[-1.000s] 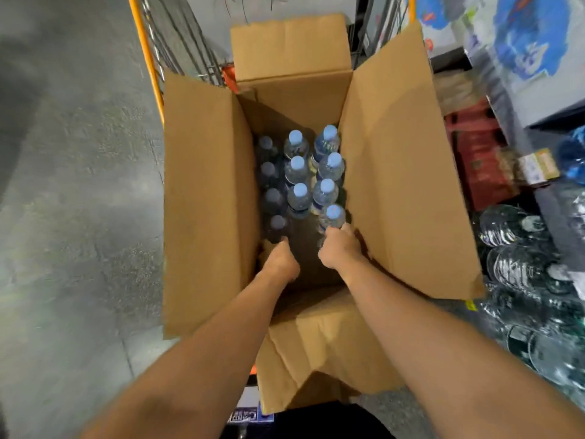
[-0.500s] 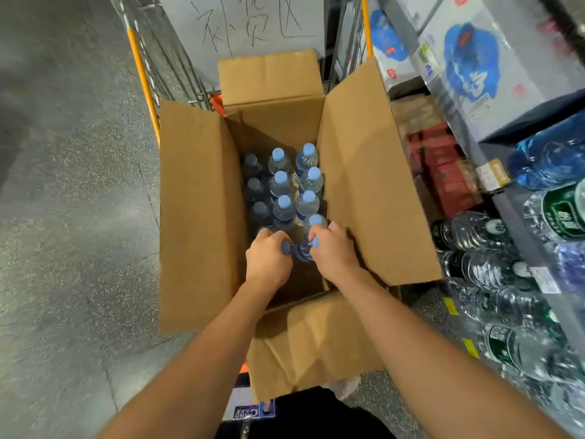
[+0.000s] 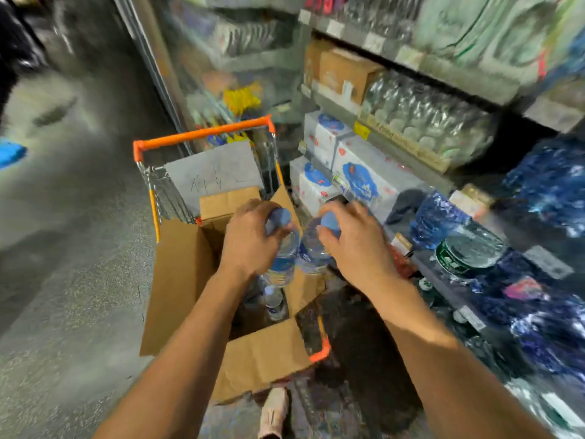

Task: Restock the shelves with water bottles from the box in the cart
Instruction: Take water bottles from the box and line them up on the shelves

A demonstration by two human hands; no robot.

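– What are the hands doing?
– The left hand (image 3: 250,245) grips one water bottle (image 3: 283,258) by its neck, the right hand (image 3: 357,245) another (image 3: 311,248), both above the open cardboard box (image 3: 180,280).
– And nearby?
– More bottles (image 3: 273,301) in the box; stocked shelves (image 3: 395,147) at right.
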